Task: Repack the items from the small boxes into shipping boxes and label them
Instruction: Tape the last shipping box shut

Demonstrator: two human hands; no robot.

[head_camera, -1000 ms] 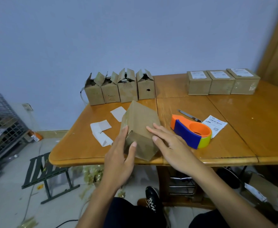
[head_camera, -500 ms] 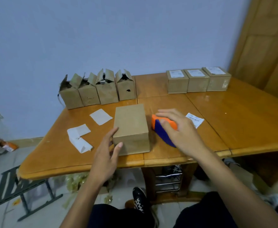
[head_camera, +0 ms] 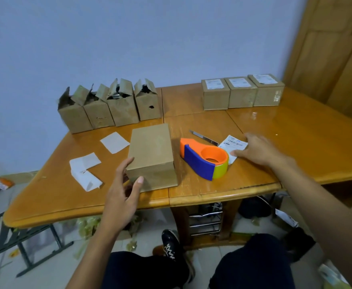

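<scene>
A closed brown shipping box (head_camera: 153, 155) lies flat on the wooden table (head_camera: 296, 147) near its front edge. My left hand (head_camera: 122, 195) touches the box's near left corner with thumb and fingers spread. To the right of the box sits an orange, blue and yellow tape dispenser (head_camera: 205, 158). My right hand (head_camera: 256, 150) rests with straight fingers on a printed shipping label (head_camera: 232, 146) just beyond the dispenser. Several small opened boxes (head_camera: 110, 106) stand in a row at the back left. Three sealed, labelled boxes (head_camera: 242, 93) stand at the back right.
A utility knife (head_camera: 204, 138) lies behind the dispenser. White backing papers (head_camera: 85, 170) lie left of the shipping box, with another backing paper (head_camera: 114, 142) behind them. A wooden door (head_camera: 337, 49) is at the right, a folding stool (head_camera: 14, 245) at the lower left. My shoe (head_camera: 171, 245) shows under the table.
The box went from tilted in both hands to lying flat. My right hand left the box, passed over the tape dispenser and now rests on the label.
</scene>
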